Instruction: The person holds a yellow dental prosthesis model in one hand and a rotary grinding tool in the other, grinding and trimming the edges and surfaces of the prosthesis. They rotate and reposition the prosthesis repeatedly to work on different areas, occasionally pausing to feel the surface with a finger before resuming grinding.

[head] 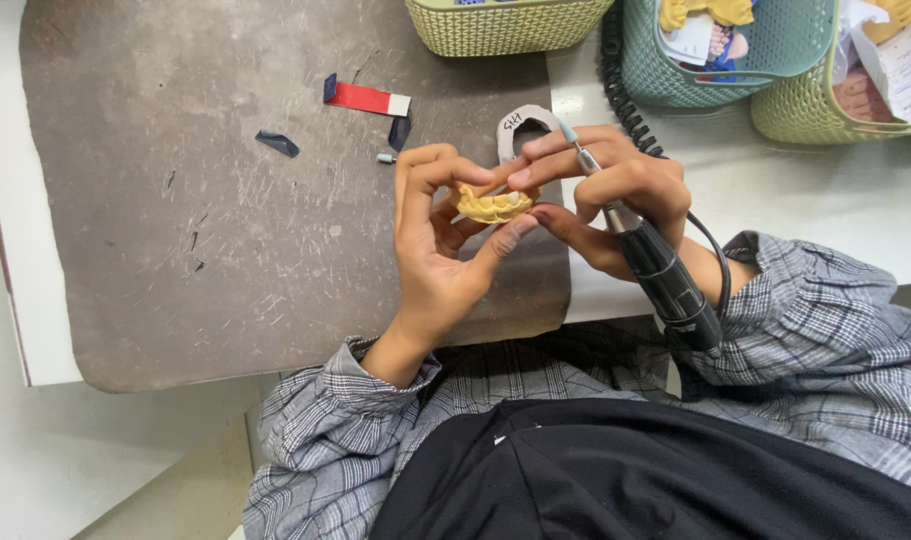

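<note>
My left hand (438, 245) grips a yellow dental cast (492, 205) of a row of teeth, thumb and fingers curled around it. My right hand (616, 190) holds a black and silver rotary handpiece (656, 265) like a pen, its tip pointing up past my fingers; the fingertips of this hand also touch the cast. A black coiled cord (616, 75) runs from the handpiece toward the back. Behind my hands lies a grey horseshoe-shaped base (529, 122).
A scratched brown mat (226, 200) covers the white bench. On it lie a red and white strip (368, 98), dark scraps (278, 143) and a small grey bit (386, 158). Yellow-green (496, 25), teal (721, 60) and green (826, 100) baskets stand along the back.
</note>
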